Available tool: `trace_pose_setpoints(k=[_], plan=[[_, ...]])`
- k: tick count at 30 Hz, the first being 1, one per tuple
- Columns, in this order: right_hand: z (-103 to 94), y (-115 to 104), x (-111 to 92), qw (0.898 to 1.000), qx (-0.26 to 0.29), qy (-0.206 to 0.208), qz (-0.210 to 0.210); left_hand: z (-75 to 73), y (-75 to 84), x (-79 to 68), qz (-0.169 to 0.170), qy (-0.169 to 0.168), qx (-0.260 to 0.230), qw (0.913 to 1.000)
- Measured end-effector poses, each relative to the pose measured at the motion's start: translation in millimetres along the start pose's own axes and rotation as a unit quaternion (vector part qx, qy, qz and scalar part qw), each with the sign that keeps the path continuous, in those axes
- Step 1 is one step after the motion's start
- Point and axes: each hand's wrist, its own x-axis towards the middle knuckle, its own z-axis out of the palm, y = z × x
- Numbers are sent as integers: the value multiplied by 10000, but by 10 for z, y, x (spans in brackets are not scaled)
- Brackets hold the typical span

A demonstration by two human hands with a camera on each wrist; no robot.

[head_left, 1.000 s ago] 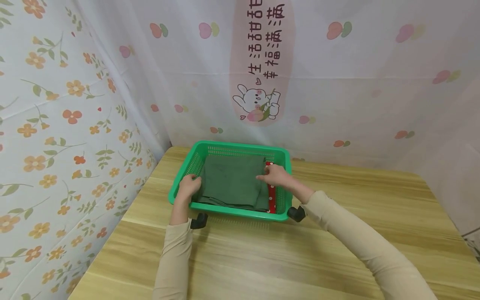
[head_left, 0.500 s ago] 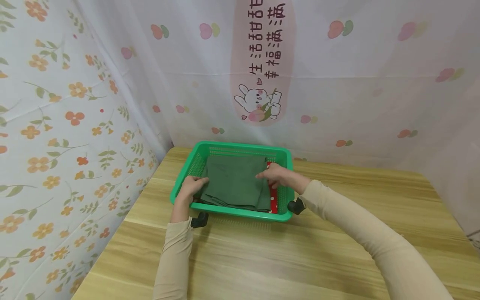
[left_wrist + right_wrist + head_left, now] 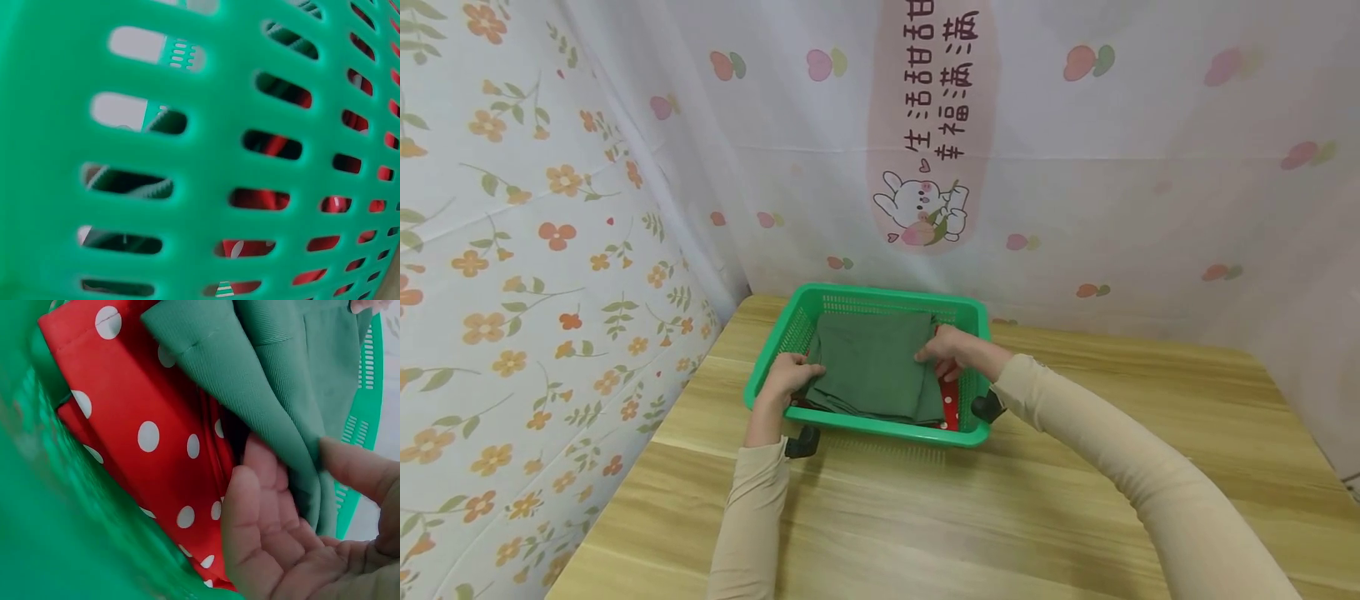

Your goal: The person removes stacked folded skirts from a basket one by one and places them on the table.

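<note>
Here, inside the green plastic basket with slotted walls [image 3: 880, 426], a folded dark-green twill cloth [image 3: 872, 367] lies on top, with a red cotton cloth with white polka dots [image 3: 144, 437] under it. The red cloth shows along the basket's right side, with a little more near its left side. The right hand [image 3: 951, 348] reaches in over the basket's right wall and pinches the green cloth's near edge: the thumb lies on the outer face and curled fingers tuck behind the fold, parted only by the gathered fabric. The left hand [image 3: 786, 377] reaches over the basket's left wall and grips the green cloth's opposite edge, thumb on top; its other fingers are mostly hidden, so I cannot tell exactly how they lie. Seen from the left wrist, the basket's wall fills the view, with red and dark fabric behind the slots. Under the basket is a wood-grain table [image 3: 865, 500]; behind it hangs a white fruit-printed curtain [image 3: 1112, 208].
</note>
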Motion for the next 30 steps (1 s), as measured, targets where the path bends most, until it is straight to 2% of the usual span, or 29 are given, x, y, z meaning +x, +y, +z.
trace_pose_setpoints(k=[5, 9, 12, 17, 20, 24, 30], plan=[[21, -27, 10, 9986, -466, 188, -184, 8, 5, 12, 96, 149, 87, 9998], [28, -48, -2, 9980, -548, 219, -241, 5, 2, 10, 50, 176, 68, 9998], [20, -66, -28, 9984, -389, 217, -334, -1, -5, 15, 111, 196, -34, 9997], [-27, -111, -84, 9981, 171, 47, -595, -11, -5, 35, 335, 317, -96, 9989], [-88, -133, -120, 9962, 419, -117, -759, -24, 22, 33, 377, 272, -81, 9989], [-203, -146, -165, 9933, 474, -264, -1017, -44, 81, 17, 369, 157, -146, 9991], [-372, -111, -295, 9872, 714, -476, -1341, -50, 189, -88, 390, 31, -373, 9985]])
